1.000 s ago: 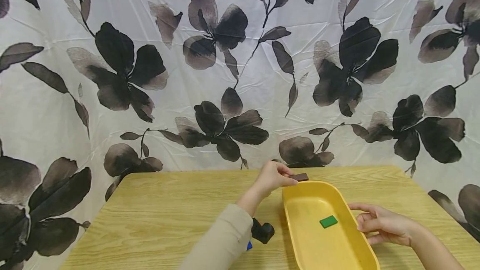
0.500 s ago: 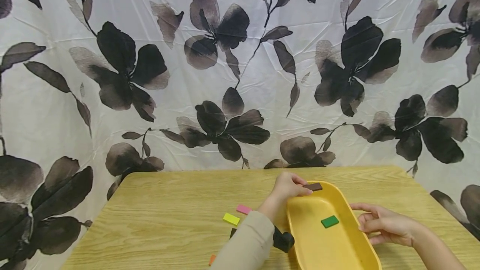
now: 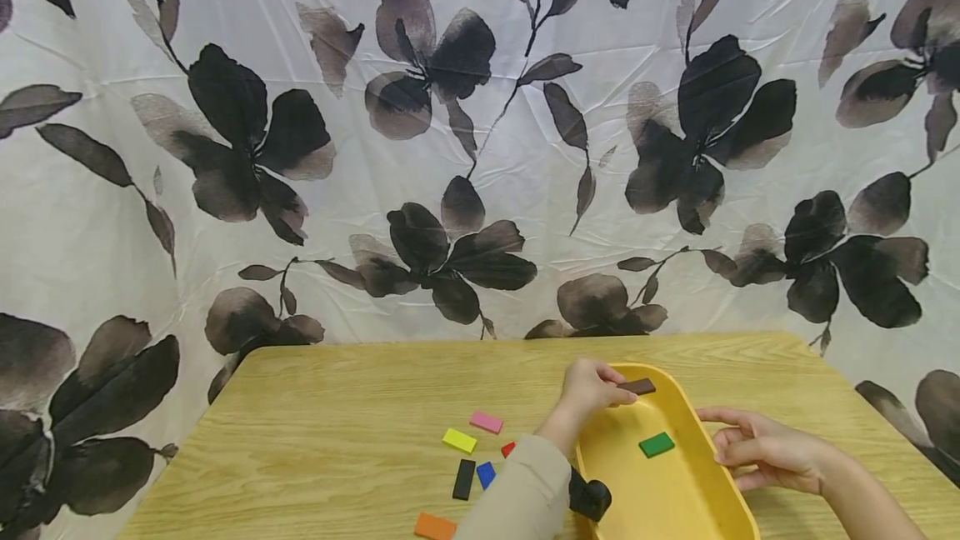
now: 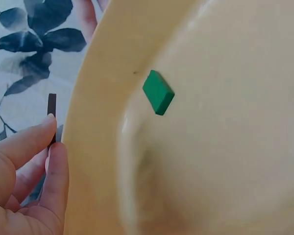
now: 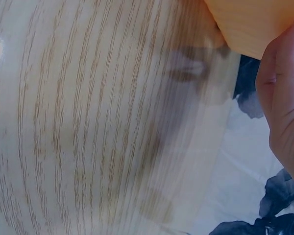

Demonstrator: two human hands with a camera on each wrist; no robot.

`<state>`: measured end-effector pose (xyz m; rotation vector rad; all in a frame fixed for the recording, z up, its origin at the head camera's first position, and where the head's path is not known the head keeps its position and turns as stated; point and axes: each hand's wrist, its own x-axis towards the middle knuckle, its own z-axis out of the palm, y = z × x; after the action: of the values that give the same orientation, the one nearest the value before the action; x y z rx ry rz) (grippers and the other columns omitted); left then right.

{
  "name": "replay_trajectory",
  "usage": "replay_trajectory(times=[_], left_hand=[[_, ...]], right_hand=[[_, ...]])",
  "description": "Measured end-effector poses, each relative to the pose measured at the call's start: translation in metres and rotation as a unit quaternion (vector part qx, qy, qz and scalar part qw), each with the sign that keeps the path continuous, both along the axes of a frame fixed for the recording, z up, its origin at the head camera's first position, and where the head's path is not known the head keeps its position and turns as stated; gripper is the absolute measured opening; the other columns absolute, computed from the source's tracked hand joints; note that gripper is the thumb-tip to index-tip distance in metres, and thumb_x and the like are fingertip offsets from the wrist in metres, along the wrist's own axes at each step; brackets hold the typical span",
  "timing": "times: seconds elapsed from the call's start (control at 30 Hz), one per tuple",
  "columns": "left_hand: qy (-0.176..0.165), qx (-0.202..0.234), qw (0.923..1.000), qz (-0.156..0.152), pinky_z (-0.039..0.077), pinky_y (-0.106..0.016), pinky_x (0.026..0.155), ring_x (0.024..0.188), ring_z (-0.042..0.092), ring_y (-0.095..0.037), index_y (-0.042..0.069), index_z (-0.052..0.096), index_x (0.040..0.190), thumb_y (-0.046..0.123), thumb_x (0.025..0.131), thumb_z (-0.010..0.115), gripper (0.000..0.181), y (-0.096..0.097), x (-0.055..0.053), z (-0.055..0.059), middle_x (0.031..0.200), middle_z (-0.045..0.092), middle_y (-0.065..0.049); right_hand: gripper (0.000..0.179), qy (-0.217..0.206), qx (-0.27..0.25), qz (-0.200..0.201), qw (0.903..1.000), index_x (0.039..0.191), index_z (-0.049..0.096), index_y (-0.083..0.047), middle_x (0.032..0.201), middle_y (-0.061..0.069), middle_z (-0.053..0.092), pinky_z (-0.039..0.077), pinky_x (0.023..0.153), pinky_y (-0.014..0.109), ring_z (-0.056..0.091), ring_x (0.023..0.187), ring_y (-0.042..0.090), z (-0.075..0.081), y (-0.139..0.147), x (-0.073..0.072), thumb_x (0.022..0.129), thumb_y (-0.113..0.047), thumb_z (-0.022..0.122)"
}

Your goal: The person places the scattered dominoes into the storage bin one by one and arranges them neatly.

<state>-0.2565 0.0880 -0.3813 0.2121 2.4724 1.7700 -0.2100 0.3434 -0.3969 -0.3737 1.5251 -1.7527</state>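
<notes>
My left hand (image 3: 591, 394) pinches a thin dark brown rectangular block (image 3: 637, 387) between thumb and fingers, above the far end of the yellow tray (image 3: 738, 497). In the left wrist view the brown block (image 4: 52, 104) stands edge-on at the fingertips, beside the tray's rim. A flat green block (image 3: 657, 445) lies on the tray floor, apart from both hands. My right hand (image 3: 768, 448) rests its fingers against the outside of the tray's right wall. In the right wrist view only part of the right hand (image 5: 286, 93) shows, next to the tray's edge.
Left of the tray on the wooden table (image 3: 315, 440) lie small blocks: pink (image 3: 487, 422), yellow (image 3: 459, 441), red (image 3: 507, 449), black (image 3: 464, 479), blue (image 3: 486, 474) and orange (image 3: 435, 526). My left sleeve partly hides some. A floral cloth (image 3: 480, 148) hangs behind.
My left hand has carried the brown block rightward and slightly nearer, from behind the tray's far rim to over its far end. More table blocks show now. The right hand stays put.
</notes>
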Motion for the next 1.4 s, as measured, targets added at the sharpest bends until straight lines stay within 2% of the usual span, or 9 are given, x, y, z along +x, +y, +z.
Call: replay_trajectory(times=[0.23,0.43,0.7,0.9,1.07,1.4], left_hand=[[0.01,-0.024,0.9996,0.004,0.047,-0.02,0.052,0.052,0.057,-0.01,0.001,0.071,0.078,0.001,0.066,0.082,0.017,0.008,0.002,-0.003,0.064,0.059,0.001],[0.028,-0.043,0.9987,0.005,0.042,-0.019,0.051,0.053,0.049,-0.006,0.001,0.071,0.074,0.001,0.063,0.084,0.016,0.016,0.008,-0.006,0.063,0.06,0.002],[0.048,-0.091,0.9942,0.033,0.041,-0.018,0.053,0.057,0.044,-0.006,0.002,0.07,0.068,0.003,0.059,0.086,0.018,0.017,0.011,-0.016,0.065,0.06,0.002],[0.068,-0.125,0.989,0.039,0.043,-0.019,0.06,0.059,0.047,-0.008,0.004,0.07,0.065,0.006,0.057,0.088,0.019,0.021,0.011,-0.024,0.061,0.06,0.004],[0.076,-0.141,0.9863,0.04,0.043,-0.021,0.063,0.06,0.049,-0.008,0.005,0.07,0.064,0.008,0.056,0.089,0.02,0.022,0.01,-0.027,0.061,0.06,0.006],[0.076,-0.164,0.9804,0.079,0.044,-0.023,0.065,0.063,0.051,-0.012,0.008,0.065,0.057,0.002,0.051,0.09,0.026,0.027,0.011,-0.036,0.059,0.055,0.007]], right_hand=[[0.05,0.004,0.003,0.0,1.0,0.139,0.028,-0.001,0.096,0.004,0.056,0.052,0.078,0.035,0.057,0.085,0.012,0.001,-0.003,-0.001,0.092,0.003,0.045],[0.048,0.003,-0.004,0.001,1.0,0.138,0.03,-0.004,0.097,0.004,0.056,0.052,0.079,0.036,0.058,0.086,0.013,0.0,-0.001,-0.001,0.093,0.004,0.044],[0.05,0.009,-0.003,-0.003,1.0,0.139,0.025,0.001,0.096,0.003,0.056,0.053,0.076,0.034,0.058,0.084,0.012,0.0,-0.002,0.003,0.092,0.005,0.044],[0.051,0.013,0.0,-0.006,0.9999,0.139,0.023,0.003,0.096,0.003,0.056,0.052,0.078,0.036,0.059,0.086,0.014,0.0,-0.001,0.004,0.092,0.005,0.044],[0.05,0.012,-0.003,-0.009,0.9999,0.139,0.025,0.001,0.096,0.004,0.056,0.052,0.077,0.036,0.059,0.085,0.013,0.0,0.0,0.001,0.093,0.005,0.043],[0.052,0.014,0.001,-0.014,0.9998,0.139,0.023,0.003,0.094,0.003,0.056,0.053,0.076,0.035,0.059,0.084,0.012,-0.001,0.0,0.002,0.091,0.005,0.045]])
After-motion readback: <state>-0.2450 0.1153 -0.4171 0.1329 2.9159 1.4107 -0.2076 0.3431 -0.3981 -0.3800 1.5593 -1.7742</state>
